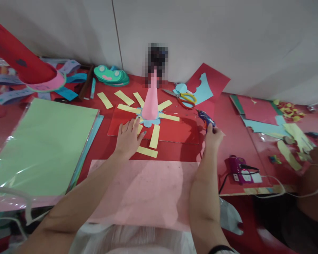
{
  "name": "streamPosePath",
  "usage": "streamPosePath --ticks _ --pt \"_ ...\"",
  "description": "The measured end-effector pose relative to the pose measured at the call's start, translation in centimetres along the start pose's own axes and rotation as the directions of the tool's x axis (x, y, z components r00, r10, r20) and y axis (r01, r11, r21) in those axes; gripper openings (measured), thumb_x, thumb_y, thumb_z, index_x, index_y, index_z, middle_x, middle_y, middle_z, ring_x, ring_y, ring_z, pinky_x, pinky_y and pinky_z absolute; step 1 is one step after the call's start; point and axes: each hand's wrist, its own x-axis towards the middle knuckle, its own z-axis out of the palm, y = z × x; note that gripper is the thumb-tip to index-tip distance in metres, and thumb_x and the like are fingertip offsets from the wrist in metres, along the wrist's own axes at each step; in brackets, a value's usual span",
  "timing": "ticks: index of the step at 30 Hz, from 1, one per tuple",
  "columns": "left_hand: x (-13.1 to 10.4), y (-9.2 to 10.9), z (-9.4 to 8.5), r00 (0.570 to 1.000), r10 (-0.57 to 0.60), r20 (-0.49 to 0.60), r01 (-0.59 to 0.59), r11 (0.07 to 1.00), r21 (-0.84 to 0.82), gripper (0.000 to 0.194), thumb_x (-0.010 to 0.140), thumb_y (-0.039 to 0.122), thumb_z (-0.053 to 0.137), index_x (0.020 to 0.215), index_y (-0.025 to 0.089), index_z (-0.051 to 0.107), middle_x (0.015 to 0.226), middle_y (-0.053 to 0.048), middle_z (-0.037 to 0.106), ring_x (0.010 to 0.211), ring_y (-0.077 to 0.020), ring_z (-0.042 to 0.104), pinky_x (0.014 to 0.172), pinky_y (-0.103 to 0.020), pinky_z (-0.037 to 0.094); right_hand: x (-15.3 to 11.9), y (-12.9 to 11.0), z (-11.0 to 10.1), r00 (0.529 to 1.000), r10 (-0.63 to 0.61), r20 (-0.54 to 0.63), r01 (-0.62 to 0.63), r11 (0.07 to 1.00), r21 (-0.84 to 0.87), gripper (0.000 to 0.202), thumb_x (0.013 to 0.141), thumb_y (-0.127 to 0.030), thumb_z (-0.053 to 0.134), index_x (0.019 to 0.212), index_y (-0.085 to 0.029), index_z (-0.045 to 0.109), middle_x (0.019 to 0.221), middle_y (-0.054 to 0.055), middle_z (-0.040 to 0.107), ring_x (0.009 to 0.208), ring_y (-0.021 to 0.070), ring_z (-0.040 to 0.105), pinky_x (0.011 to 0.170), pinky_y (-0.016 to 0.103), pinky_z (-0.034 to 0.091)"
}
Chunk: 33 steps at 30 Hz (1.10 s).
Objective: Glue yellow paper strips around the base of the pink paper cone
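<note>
A pink paper cone (150, 106) stands on a scalloped blue paper base (147, 123), with pale yellow strips (169, 116) radiating around it on a red board (177, 132). My left hand (128, 139) lies with its fingers spread at the lower left of the cone, over the board and a strip. On the right, my right hand (213, 135) is closed round the end of a dark blue glue gun (206, 118), whose nozzle points up and left. More yellow strips (104, 100) lie loose on the red table, one of them below the board.
Scissors (184, 97) and blue scraps (203, 91) lie behind the glue gun. Green paper (46, 141) in plastic, frog-like cutouts (110, 76) and a red tube (18, 53) are left. Pink paper (140, 190) lies nearest me. A purple power box (238, 169) and another person's arm (316, 187) are right.
</note>
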Motion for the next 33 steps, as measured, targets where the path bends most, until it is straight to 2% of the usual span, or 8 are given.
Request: streamPosePath --ticks 5,9,14,17,20,24,28,33 --pt "0.0 -0.1 -0.1 0.999 -0.033 -0.009 0.033 0.999 -0.026 0.054 0.099 0.037 0.032 0.148 0.015 0.031 0.150 -0.018 0.042 0.138 -0.0318 0.040 0.115 -0.064 0.018 -0.5 -0.3 -1.2 0.978 0.165 -0.125 -0.176 0.981 -0.087 0.014 0.080 -0.034 0.054 0.082 -0.020 0.057 0.087 0.014 0.061 0.096 0.0336 0.060 0.082 0.046 0.045" --pt "0.1 -0.2 0.1 0.998 -0.044 -0.034 0.043 0.999 -0.029 0.053 0.099 0.036 0.032 0.148 0.017 0.031 0.148 -0.018 0.045 0.138 -0.0312 0.042 0.115 -0.066 0.013 -1.9 -3.4 -0.7 0.982 -0.006 -0.187 -0.006 0.998 -0.062 0.017 0.085 -0.027 0.049 0.097 -0.020 0.058 0.113 0.019 0.057 0.112 0.0325 0.053 0.098 0.049 0.041" --pt "0.4 -0.4 0.2 0.997 -0.065 -0.049 0.064 0.998 -0.009 0.054 0.099 0.037 0.033 0.149 0.016 0.028 0.150 -0.018 0.043 0.139 -0.0315 0.039 0.115 -0.066 0.010 -6.2 -8.3 2.5 0.964 -0.245 0.100 0.242 0.969 0.044 0.021 0.086 -0.039 0.055 0.079 -0.021 0.062 0.082 0.005 0.064 0.077 0.0184 0.060 0.079 0.034 0.050" --pt "0.6 -0.4 -0.3 0.996 -0.011 -0.090 0.008 0.999 -0.031 0.047 0.099 0.036 0.038 0.142 0.017 0.041 0.145 -0.017 0.047 0.137 -0.0304 0.041 0.117 -0.060 0.016 -9.3 -10.4 3.7 0.860 -0.389 0.329 0.365 0.921 0.133 0.022 0.088 -0.039 0.055 0.075 -0.021 0.061 0.081 0.004 0.066 0.075 0.0165 0.060 0.072 0.030 0.048" --pt "0.6 -0.2 -0.6 0.973 0.220 -0.065 -0.227 0.966 -0.125 0.038 0.096 0.037 0.046 0.128 0.018 0.055 0.131 -0.014 0.057 0.126 -0.0271 0.051 0.110 -0.046 0.037 -11.0 -11.3 3.9 0.825 -0.322 0.464 0.305 0.945 0.113 0.019 0.089 -0.034 0.051 0.077 -0.023 0.060 0.076 0.003 0.068 0.071 0.0172 0.062 0.067 0.029 0.047" --pt "0.2 0.2 -0.3 0.841 0.531 0.105 -0.503 0.838 -0.213 0.033 0.092 0.040 0.055 0.118 0.019 0.060 0.123 -0.011 0.061 0.109 -0.0248 0.060 0.092 -0.039 0.049 -10.8 -10.9 3.8 0.809 -0.258 0.529 0.228 0.966 0.122 0.015 0.088 -0.033 0.052 0.078 -0.023 0.059 0.073 0.002 0.070 0.069 0.0181 0.066 0.068 0.030 0.049" --pt "0.1 0.3 0.0 0.792 0.590 0.157 -0.561 0.805 -0.192 0.019 0.096 0.023 0.047 0.106 0.017 0.061 0.109 -0.008 0.067 0.098 -0.0218 0.063 0.084 -0.035 0.048 -10.1 -10.5 3.7 0.797 -0.222 0.561 0.124 0.970 0.208 0.018 0.087 -0.036 0.051 0.075 -0.024 0.055 0.062 -0.001 0.067 0.061 0.0174 0.066 0.067 0.031 0.051" --pt "0.3 0.2 -0.5 0.777 0.610 0.159 -0.588 0.792 -0.164 0.010 0.093 0.018 0.052 0.096 0.016 0.061 0.096 -0.006 0.069 0.089 -0.0211 0.064 0.076 -0.032 0.046 -10.1 -10.7 3.6 0.741 -0.103 0.664 -0.178 0.923 0.341 0.017 0.086 -0.037 0.053 0.073 -0.025 0.050 0.053 -0.004 0.064 0.045 0.0151 0.062 0.050 0.027 0.052"
